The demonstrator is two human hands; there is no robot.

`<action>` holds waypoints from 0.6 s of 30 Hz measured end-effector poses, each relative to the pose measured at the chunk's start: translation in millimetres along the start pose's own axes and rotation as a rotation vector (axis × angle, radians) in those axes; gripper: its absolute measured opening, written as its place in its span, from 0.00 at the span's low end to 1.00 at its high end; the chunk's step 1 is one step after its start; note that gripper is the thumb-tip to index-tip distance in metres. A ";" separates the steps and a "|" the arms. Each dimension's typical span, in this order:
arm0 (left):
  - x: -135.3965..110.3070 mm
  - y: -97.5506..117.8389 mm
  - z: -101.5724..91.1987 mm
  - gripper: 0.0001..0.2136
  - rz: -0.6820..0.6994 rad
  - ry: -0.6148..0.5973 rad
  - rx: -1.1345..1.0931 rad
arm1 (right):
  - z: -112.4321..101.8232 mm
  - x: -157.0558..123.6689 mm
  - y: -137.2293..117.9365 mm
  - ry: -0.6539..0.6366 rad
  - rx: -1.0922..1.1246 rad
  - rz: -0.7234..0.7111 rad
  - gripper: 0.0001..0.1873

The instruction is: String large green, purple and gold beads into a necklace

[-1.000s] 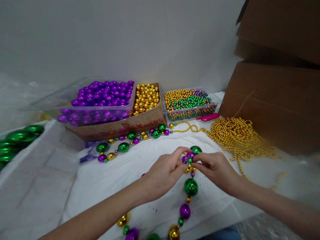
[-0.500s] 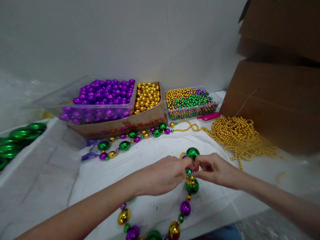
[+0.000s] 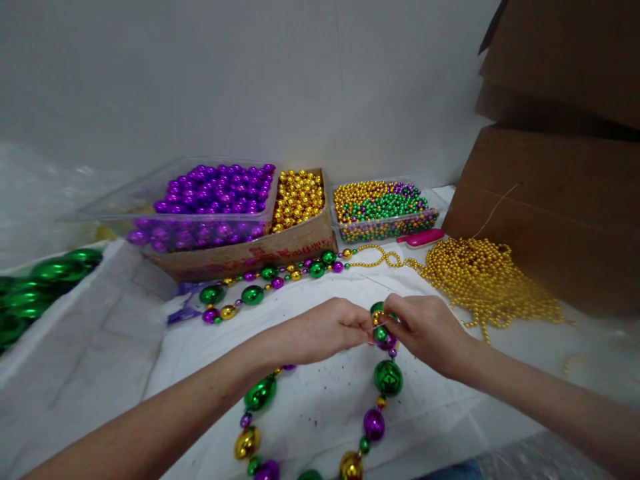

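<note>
A necklace of large green, purple and gold beads (image 3: 388, 378) hangs in a loop down toward the lower edge of the view. At its top, my left hand (image 3: 327, 332) is closed in a pinch on a thin pale string (image 3: 379, 327). My right hand (image 3: 425, 330) is closed at the top of the necklace, its thumb and fingers against the green and gold beads. Part of the loop passes out of sight behind my left forearm. Exactly how the string runs between my fingertips is hidden.
Behind stand a clear bin of purple beads (image 3: 220, 190), a cardboard box of gold beads (image 3: 297, 200) and a tub of small mixed beads (image 3: 383, 207). Near a pink-handled tool (image 3: 423, 238) lies a gold bead-chain pile (image 3: 475, 273). Large cartons (image 3: 545, 207) rise at right.
My hands have drawn slightly apart, and a pale string now shows between them. My right hand has turned over the top beads. The camera view has shifted a little.
</note>
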State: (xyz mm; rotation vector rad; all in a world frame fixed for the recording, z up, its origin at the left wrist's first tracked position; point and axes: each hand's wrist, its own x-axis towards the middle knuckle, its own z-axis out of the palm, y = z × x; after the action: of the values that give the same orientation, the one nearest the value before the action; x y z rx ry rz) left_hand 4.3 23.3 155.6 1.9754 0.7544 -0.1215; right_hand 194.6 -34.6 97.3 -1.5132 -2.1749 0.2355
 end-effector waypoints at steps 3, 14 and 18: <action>-1.5 -10.7 9.8 0.07 -0.021 0.054 -0.203 | 3.0 0.2 1.7 -0.031 0.233 0.112 0.08; -8.5 -9.9 20.2 0.12 0.192 0.201 0.415 | 17.8 2.0 10.9 -0.263 0.798 0.344 0.07; -7.9 -3.8 17.8 0.11 0.164 0.166 0.689 | 15.3 4.3 14.8 -0.307 0.763 0.310 0.09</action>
State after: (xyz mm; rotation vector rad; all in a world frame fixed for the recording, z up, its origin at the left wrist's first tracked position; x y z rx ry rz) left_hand -0.2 6.2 146.5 2.7217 0.7076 -0.1317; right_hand 198.5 -23.1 79.2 -1.3832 -1.7070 1.3051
